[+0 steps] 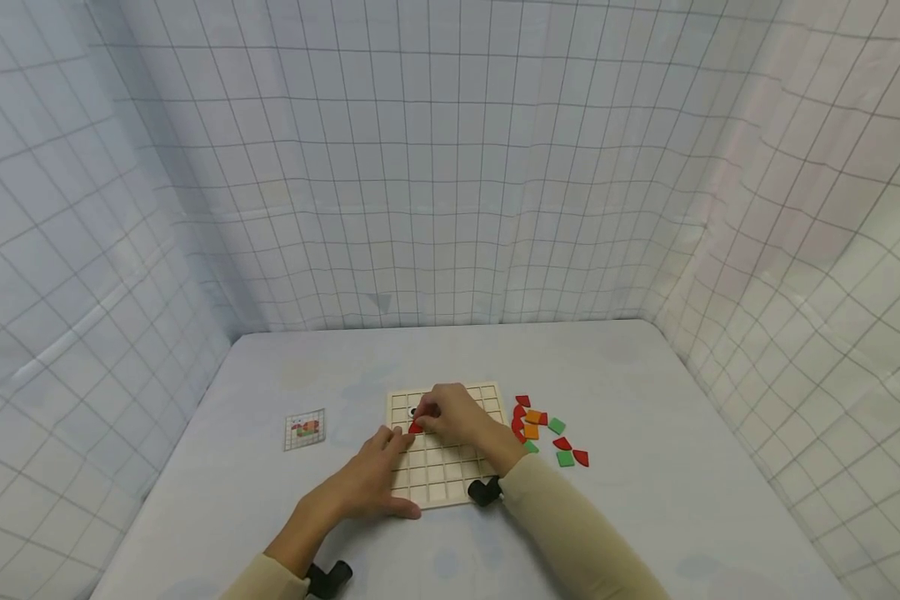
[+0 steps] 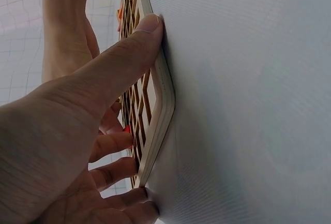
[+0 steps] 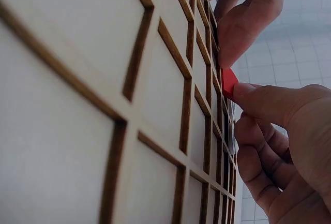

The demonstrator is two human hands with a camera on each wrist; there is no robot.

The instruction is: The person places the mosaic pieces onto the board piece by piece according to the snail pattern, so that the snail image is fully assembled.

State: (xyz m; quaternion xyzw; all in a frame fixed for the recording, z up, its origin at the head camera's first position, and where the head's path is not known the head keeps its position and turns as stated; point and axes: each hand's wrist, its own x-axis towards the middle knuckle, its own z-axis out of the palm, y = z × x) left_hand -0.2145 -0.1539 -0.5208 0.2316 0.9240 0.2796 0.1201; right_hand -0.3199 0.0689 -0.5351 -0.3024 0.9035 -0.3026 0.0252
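Observation:
A pale wooden board (image 1: 437,492) with a raised grid of square cells lies flat on the table. Over its upper part, my right hand (image 1: 456,417) pinches a small red tile (image 3: 228,82) between thumb and fingers, low against the grid. My left hand (image 1: 371,479) spreads across the board's left side. Its thumb (image 2: 129,45) rests along the near edge, and its fingers reach over the left edge, one fingertip right at the red tile. Just above that tile is a white tile with a black dot (image 1: 412,412), partly covered by my right hand.
Right of the board lie loose tiles: several red curved-sided ones (image 1: 581,458), orange squares (image 1: 531,431) and green ones (image 1: 565,458). A small gridded picture card (image 1: 304,429) lies to the left. Gridded white curtains (image 1: 450,167) surround the table's back and sides.

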